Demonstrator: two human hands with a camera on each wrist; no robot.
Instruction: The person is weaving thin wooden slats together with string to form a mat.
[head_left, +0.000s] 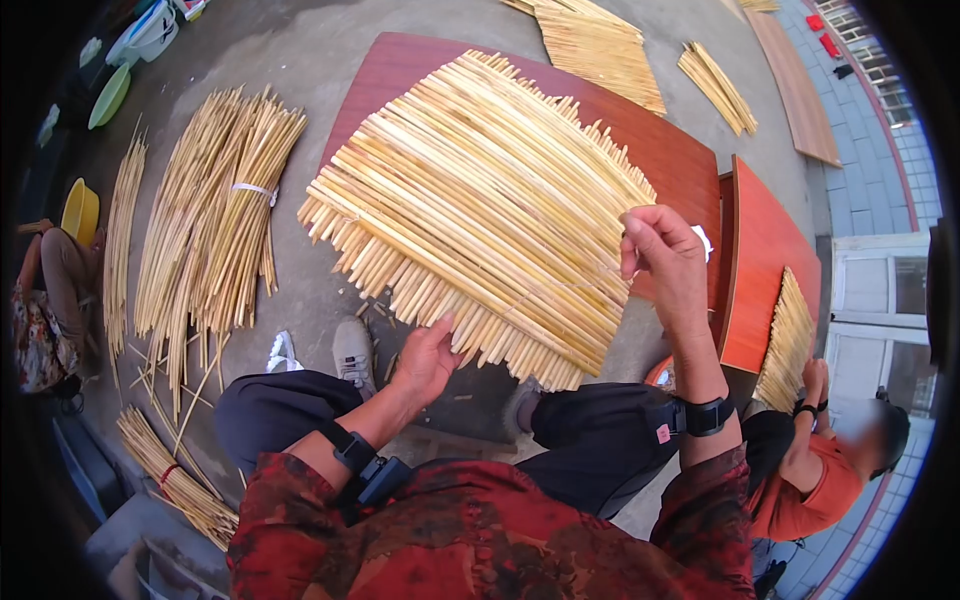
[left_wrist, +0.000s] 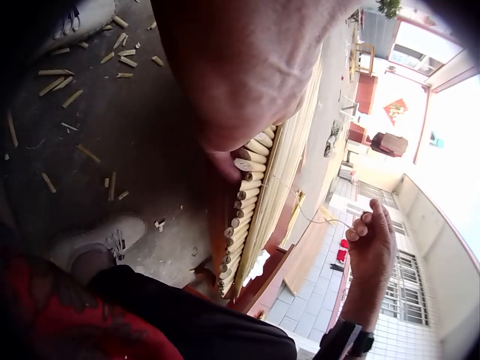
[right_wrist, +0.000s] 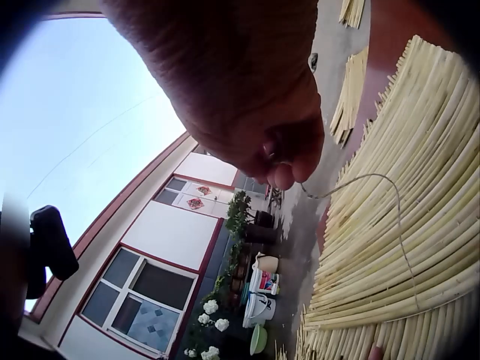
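A mat of pale stalks (head_left: 480,200) lies on a red-brown table (head_left: 400,62) and overhangs its near edge. My left hand (head_left: 427,362) grips the near edge of the mat, its thumb on top by the cut stalk ends (left_wrist: 244,196). Raised above the mat's right side, my right hand (head_left: 667,250) pinches a thin string (right_wrist: 397,217) between thumb and fingers. In the right wrist view the string curves down from the right hand (right_wrist: 281,154) to the stalks. The left wrist view shows it running from the mat to the right hand (left_wrist: 373,244).
Loose stalk bundles (head_left: 215,210) lie on the ground at the left, one tied with a white band. Another bundle (head_left: 175,480) is at lower left. A person in an orange top (head_left: 815,485) sits at the right beside a second red table (head_left: 765,260). Cut pieces litter the floor.
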